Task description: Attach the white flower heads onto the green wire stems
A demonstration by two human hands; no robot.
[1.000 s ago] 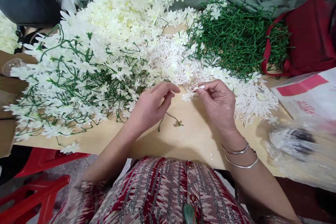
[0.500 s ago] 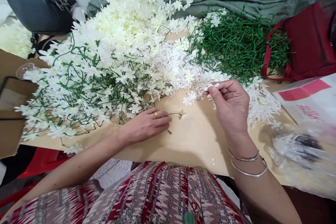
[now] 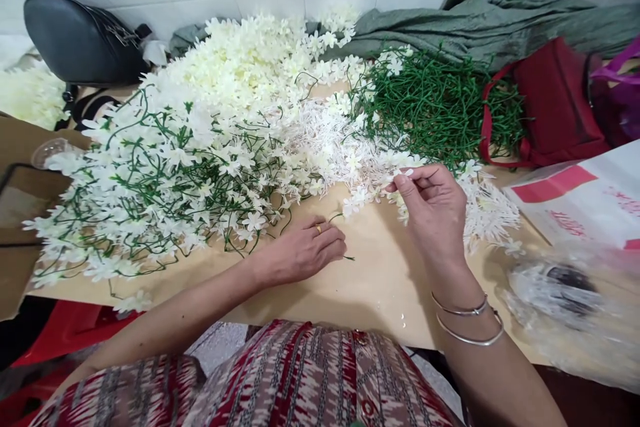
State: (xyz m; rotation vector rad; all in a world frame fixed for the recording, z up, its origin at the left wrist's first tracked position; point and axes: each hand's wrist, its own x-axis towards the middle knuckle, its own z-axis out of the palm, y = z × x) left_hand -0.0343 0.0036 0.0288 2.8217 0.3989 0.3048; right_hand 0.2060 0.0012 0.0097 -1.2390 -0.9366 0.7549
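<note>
My left hand (image 3: 307,250) rests knuckles-up on the tan table (image 3: 360,287), fingers curled over a thin green stem (image 3: 340,217) that pokes out on both sides of it. My right hand (image 3: 433,203) is raised above the table, pinching a small white flower piece (image 3: 406,173) between thumb and fingertips. Just beyond it lies a heap of loose white flower parts (image 3: 345,140). Finished white flowers on green stems (image 3: 160,173) are piled to the left. Bare green stems (image 3: 433,103) lie at the back right.
A black bag (image 3: 83,40) sits at the back left by the tiled wall. A red bag (image 3: 553,103) and grey-green cloth (image 3: 480,23) are at the back right. Clear plastic bags (image 3: 570,293) lie at the right edge. A red stool (image 3: 65,327) stands below left.
My left hand dropped from in front of my right hand down onto the table over the green stem. My right hand stayed raised with the flower piece. The view tilted up.
</note>
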